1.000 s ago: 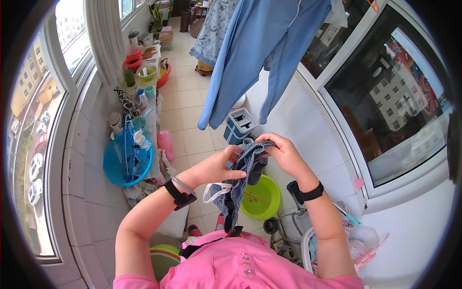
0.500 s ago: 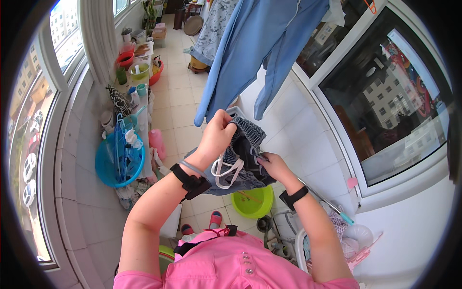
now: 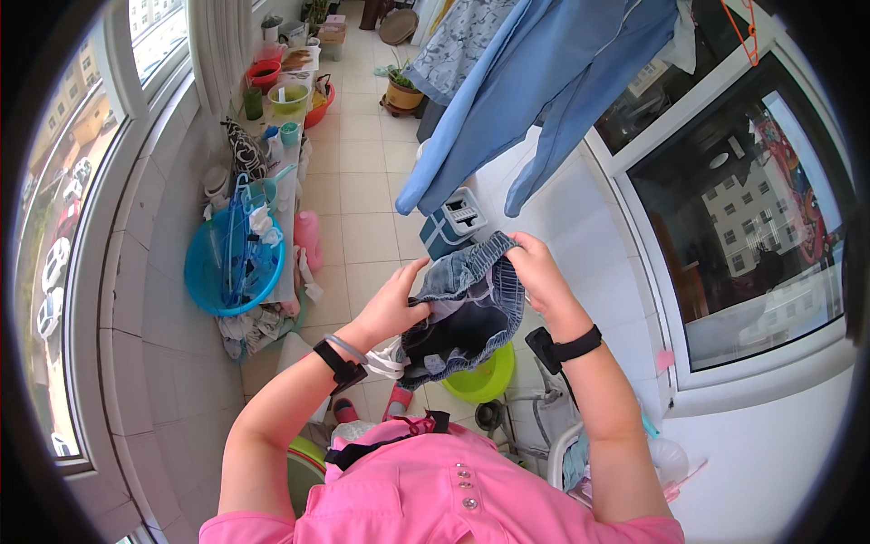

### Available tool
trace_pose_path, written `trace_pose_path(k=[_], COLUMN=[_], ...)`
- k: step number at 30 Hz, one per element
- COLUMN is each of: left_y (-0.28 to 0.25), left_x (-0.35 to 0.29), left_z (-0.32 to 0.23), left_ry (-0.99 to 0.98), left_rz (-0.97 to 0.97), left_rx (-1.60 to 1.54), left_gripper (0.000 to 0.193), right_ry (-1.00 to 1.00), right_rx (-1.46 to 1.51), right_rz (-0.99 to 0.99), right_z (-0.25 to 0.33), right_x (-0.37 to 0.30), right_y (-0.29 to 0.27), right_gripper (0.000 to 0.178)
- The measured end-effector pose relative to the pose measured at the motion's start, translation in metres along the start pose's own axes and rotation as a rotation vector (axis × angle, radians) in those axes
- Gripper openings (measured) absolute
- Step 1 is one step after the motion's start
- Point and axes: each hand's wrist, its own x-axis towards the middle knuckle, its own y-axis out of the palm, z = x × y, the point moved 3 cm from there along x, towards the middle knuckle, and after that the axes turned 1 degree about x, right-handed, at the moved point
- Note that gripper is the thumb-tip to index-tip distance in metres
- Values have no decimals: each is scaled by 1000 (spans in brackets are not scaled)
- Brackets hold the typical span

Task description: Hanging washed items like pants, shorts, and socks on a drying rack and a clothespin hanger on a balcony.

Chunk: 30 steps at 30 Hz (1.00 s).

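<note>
Between my hands hangs a pair of dark blue denim pants with a gathered elastic waistband, spread so the dark inside shows. My left hand grips the waistband at its left side, the thumb tucked inside. At the upper right of the band, my right hand pinches the edge. A white drawstring dangles below my left hand. Both wrists wear black straps with small black boxes. Just beyond the denim, light blue trousers hang from above, beside a grey patterned garment.
A lime green basin stands on the floor below the denim. To the left, a blue basin holds blue hangers. A blue-and-white box sits on the tiles ahead. A potted plant is farther off; a glazed door is at right.
My right hand has risen to the upper edge of the waistband; my left hand has lowered to its left side. The denim's opening has turned toward me and the view has shifted.
</note>
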Motion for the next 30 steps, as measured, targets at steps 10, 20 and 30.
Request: trace_pose_path(k=[10, 20, 30], left_y=[-8, 15, 21], left_x=[32, 31, 18], left_z=[0, -13, -22], left_ry=[-235, -582, -810], left_rz=[104, 440, 300], left_rx=[-578, -562, -1326], left_gripper=[57, 40, 31], right_ry=[206, 69, -507], right_rx=[-381, -394, -653], right_rz=[377, 347, -133], right_z=[35, 47, -35], right_x=[-18, -12, -47], right_y=[-58, -62, -29], right_gripper=[36, 26, 35])
